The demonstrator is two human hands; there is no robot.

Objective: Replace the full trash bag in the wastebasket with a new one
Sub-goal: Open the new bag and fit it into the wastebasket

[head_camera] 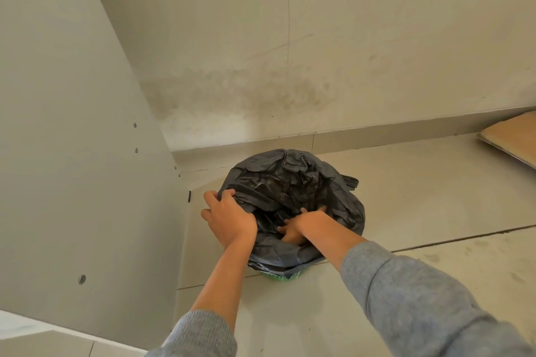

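Observation:
A black trash bag point(293, 182) lines a green wastebasket point(278, 276) on the tiled floor near the wall; only a sliver of green mesh shows under the bag's folded-over edge. My left hand point(227, 219) grips the bag's rim on the left side of the basket, fingers curled over the plastic. Down inside the bag's opening, my right hand point(301, 224) presses against the plastic with fingers spread. One bag handle point(351, 181) sticks out at the right rim.
A pale cabinet side panel point(72, 153) with screw heads stands close on the left. The stained wall point(261, 66) runs behind the basket. A flat piece of brown cardboard point(510, 136) lies on the floor at the far right.

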